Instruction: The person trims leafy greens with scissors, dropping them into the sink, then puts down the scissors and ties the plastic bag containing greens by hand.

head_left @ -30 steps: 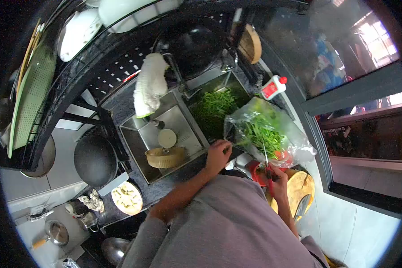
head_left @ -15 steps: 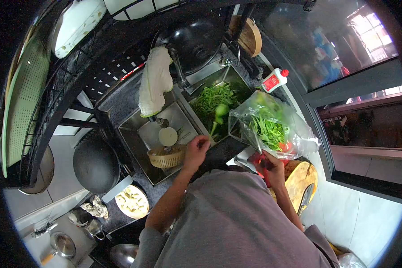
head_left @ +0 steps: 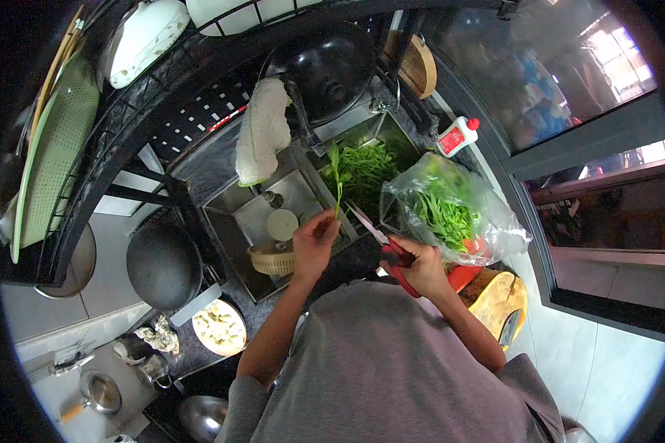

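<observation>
Pinched in my left hand (head_left: 315,240) is the lower stem of a thin green sprig (head_left: 338,173), which stands up over the divider between the two sink basins. My right hand (head_left: 415,267) is wrapped round the red handles of scissors (head_left: 380,238), whose blades point up and left near the sprig's stem, not visibly touching it. Cut greens (head_left: 369,168) lie in the right basin. Beside that basin, a clear plastic bag (head_left: 495,221) holds more leafy greens (head_left: 443,214).
The left basin (head_left: 233,214) holds a tan basket (head_left: 272,260). A white cloth-like item (head_left: 263,133) hangs by the faucet. A white bottle (head_left: 458,137), a wooden board (head_left: 499,303), a plate of pale pieces (head_left: 219,326) and a black wok (head_left: 164,266) surround the sinks.
My left hand now holds a sprig upright. My right hand has moved left from the bag's lower edge with the scissors, which point toward the sprig.
</observation>
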A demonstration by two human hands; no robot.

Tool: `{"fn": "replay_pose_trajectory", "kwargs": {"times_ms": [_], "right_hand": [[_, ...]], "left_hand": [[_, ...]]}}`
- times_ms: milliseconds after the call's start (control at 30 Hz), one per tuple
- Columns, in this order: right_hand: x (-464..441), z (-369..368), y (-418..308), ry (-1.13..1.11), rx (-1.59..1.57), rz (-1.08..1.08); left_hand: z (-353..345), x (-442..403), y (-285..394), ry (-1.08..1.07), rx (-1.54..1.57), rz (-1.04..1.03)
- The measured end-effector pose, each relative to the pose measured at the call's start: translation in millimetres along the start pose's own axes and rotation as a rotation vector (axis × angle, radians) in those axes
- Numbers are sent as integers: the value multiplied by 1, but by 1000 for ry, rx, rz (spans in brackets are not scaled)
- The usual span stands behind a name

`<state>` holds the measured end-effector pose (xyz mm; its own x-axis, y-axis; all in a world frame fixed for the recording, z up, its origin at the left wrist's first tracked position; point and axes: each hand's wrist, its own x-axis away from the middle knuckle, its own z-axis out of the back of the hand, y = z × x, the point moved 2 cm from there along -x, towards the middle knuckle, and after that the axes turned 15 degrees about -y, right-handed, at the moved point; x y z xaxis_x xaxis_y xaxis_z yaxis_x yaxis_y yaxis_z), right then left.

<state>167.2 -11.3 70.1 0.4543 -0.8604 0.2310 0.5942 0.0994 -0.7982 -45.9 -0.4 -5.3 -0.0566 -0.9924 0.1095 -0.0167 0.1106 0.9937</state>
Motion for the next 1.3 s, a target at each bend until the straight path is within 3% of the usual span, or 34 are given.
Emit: {"fn": "replay_pose_trajectory", "kwargs": {"times_ms": [100,500,600,733,1000,1300], "right_hand": [[-1,-3,6,11,-21,22],[-3,6,29,-87,-113,-109],[-1,2,40,26,-129,-31],[6,8,34,10,-194,-41],[6,10,25,6,135,-86],[-3,1,41,32,149,-110]], "left_hand": [[-2,0,9,5,-195,-60],[-21,-11,3,1,-298,-141],[-22,-12,5,-22,-324,-77],[-24,-14,7,-14,-348,-51],[-31,-17,4,-2,-166,-50],[-24,-13,-3,34,-178,-45]]}}
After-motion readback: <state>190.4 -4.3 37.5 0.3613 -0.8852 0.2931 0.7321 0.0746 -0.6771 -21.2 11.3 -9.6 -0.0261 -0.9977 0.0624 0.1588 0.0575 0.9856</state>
